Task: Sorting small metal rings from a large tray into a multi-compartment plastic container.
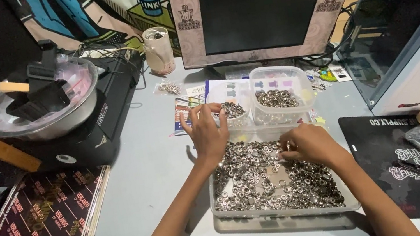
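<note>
While lying heaped in shallow clear plastic tray [218,202]: small silver metal eyelet rings [266,180], hard, light, slippery, scattering easily; pinching singly by rim advised. Right hand [308,144] pinching among rings; left hand [205,130] hovering, fingers loosely curled, beside small clear tub [234,109].

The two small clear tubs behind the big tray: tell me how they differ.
The left tub is smaller and holds a small heap of metal rings; the right tub is larger and holds a wider layer. The left hand has its fingers at the left tub's rim; no hand touches the right tub. Both are clear plastic, lidless, holding silver rings.
</note>
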